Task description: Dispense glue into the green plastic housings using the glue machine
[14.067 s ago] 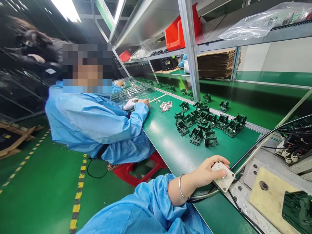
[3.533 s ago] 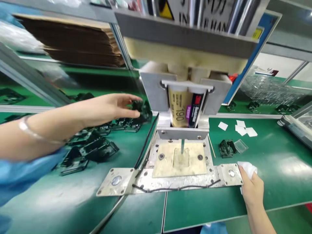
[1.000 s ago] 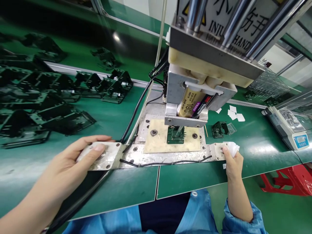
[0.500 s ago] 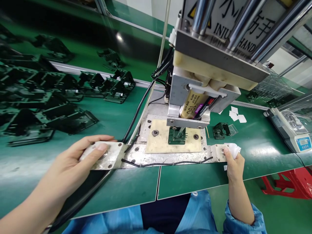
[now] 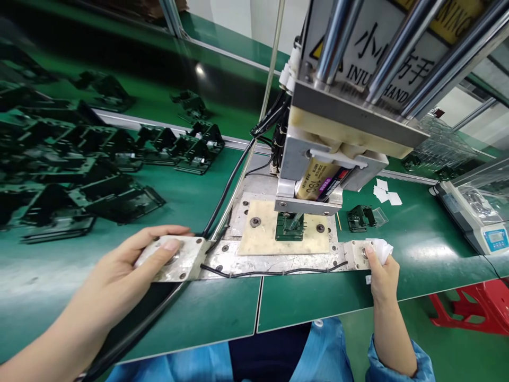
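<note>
My left hand (image 5: 131, 270) is wrapped around a metal button block (image 5: 183, 259), its thumb pressed on the top. My right hand (image 5: 384, 276) has its thumb on the button of a smaller metal block (image 5: 356, 255) and holds a crumpled white wipe (image 5: 383, 249). Between the hands stands a press, its head (image 5: 350, 124) carrying a gold and black adhesive cartridge (image 5: 324, 179). Under the cartridge's clear nozzle, a dark green plastic part (image 5: 289, 229) sits in a cream fixture plate (image 5: 258, 241).
Many dark plastic housings (image 5: 115, 199) lie on the green bench at left. Another housing (image 5: 360, 218) and white paper squares (image 5: 382, 193) are right of the press. A scale (image 5: 477, 212) stands farther right. Black cables (image 5: 225, 191) run beside the press. A red stool (image 5: 473, 305) stands below.
The view has shifted slightly, so the press and bench appear a little lower. Both hands stay on their metal blocks, and the green part remains in the fixture.
</note>
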### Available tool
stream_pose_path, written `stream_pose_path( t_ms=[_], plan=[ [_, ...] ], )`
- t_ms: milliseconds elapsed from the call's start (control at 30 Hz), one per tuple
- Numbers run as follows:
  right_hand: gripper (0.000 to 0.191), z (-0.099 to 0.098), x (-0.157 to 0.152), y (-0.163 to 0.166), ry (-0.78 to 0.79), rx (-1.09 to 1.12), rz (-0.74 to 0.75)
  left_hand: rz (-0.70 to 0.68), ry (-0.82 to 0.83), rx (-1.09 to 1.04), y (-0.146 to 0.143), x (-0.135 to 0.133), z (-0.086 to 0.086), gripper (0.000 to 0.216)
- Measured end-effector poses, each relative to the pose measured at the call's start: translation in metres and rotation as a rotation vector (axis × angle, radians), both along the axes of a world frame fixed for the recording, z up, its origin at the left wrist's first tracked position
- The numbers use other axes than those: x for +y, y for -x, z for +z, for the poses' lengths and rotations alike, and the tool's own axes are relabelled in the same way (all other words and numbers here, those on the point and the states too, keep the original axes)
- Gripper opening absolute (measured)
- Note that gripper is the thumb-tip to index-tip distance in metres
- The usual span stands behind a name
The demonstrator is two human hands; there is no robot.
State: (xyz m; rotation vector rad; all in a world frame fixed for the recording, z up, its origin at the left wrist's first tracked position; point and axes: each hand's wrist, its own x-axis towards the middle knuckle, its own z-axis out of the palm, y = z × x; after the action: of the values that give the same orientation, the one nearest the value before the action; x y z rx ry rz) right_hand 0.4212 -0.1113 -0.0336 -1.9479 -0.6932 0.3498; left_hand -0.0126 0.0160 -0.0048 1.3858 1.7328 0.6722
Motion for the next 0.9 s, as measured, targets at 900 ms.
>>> stream_pose_path(
  t_ms=[900],
  plan=[
    [0.061,-0.003,-0.001,-0.005,0.017,0.028,0.007,-0.029,-0.014,-0.053,-0.005,-0.002,0.006,0.071]
  ],
)
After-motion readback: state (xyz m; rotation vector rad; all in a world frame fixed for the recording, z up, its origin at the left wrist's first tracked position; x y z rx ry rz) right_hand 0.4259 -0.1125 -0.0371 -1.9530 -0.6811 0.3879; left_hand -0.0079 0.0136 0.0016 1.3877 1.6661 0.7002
